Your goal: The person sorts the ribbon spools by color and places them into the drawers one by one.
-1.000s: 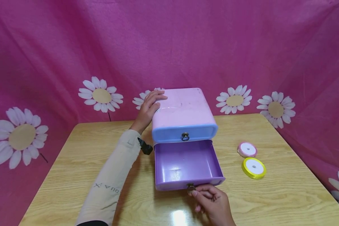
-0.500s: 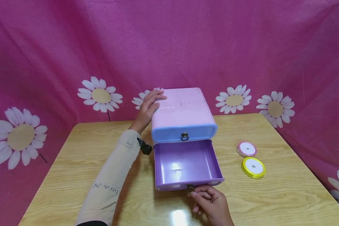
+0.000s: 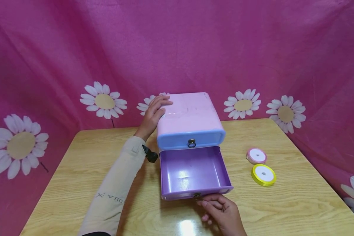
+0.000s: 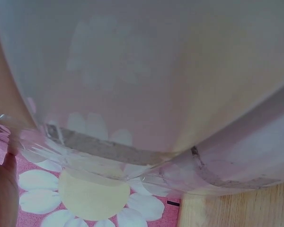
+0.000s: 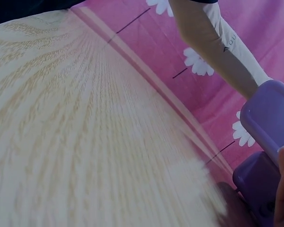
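Observation:
A small two-tier chest of drawers [image 3: 191,113] with a pink top stands on the table. Its upper blue drawer [image 3: 174,141] is closed, and the lower purple drawer [image 3: 180,196] is pulled well out with nothing inside it. At the chest's top left edge rests my left hand [image 3: 152,114], fingers lying over the pink top. My right hand [image 3: 222,214] pinches the drawer's small dark metal ring pull [image 3: 197,196] between thumb and forefinger. In the left wrist view, the chest's pale glossy side [image 4: 109,94] fills most of the picture.
Two ribbon spools lie right of the chest: a pink one [image 3: 257,155] and a yellow one [image 3: 264,174] just in front of it. The wooden table [image 3: 298,203] ends at a magenta daisy-print cloth [image 3: 180,49] behind and at both sides.
The view has shifted very slightly. Both hands keep their places, and the purple drawer stays pulled out about as far as before.

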`<state>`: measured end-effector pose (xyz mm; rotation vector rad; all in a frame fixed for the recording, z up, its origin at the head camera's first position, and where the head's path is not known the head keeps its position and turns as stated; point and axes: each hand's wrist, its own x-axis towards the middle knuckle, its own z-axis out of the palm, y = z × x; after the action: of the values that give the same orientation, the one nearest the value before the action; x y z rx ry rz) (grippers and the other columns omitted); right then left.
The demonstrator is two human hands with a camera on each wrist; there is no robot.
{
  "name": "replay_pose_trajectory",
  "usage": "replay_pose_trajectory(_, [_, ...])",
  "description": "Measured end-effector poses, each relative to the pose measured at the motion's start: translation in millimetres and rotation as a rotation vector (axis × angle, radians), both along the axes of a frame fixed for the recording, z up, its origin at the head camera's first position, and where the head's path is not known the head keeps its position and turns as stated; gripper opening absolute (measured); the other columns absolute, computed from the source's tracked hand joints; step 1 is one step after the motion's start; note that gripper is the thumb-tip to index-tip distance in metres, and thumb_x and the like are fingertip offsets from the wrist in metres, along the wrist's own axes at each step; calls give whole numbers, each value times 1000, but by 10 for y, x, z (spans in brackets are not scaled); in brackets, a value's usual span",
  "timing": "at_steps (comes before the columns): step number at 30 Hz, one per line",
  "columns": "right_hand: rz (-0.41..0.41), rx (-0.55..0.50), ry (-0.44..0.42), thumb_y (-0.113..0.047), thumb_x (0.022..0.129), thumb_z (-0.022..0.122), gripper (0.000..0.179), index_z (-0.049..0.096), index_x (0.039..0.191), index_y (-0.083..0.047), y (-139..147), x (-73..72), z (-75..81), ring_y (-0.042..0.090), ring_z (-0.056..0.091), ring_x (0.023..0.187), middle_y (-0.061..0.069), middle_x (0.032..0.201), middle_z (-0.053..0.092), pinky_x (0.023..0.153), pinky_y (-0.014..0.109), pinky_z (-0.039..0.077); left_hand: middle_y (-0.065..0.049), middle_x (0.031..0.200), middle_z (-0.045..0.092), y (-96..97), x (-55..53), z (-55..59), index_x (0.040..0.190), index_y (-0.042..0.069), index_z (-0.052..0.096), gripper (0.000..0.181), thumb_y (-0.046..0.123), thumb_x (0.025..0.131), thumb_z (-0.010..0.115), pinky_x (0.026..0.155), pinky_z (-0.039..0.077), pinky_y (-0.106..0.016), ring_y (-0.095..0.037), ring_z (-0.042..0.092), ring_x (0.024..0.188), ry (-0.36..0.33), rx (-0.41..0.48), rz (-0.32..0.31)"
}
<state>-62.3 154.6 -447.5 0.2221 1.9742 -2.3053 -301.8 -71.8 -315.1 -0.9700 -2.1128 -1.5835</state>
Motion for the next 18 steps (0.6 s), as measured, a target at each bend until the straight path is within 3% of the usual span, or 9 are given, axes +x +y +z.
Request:
replay_pose_trajectory(11, [-68, 27, -22, -18, 77, 68, 37, 57, 100, 8, 188, 51, 36, 20, 61, 54, 21, 96, 65, 51, 32, 52, -13, 135, 41, -4, -11, -8, 115, 0, 57, 31, 5, 88, 41, 108, 8, -46, -29, 17, 134, -20, -10, 11])
replay_pose_trajectory(18, [-163, 77, -33, -18, 79, 67, 33, 57, 99, 5, 416, 59, 25, 22, 62, 55, 20, 91, 66, 52, 33, 52, -15, 134, 41, 0, -19, -9, 115, -1, 57, 32, 5, 88, 40, 109, 7, -42, -24, 17, 134, -11, -11, 7])
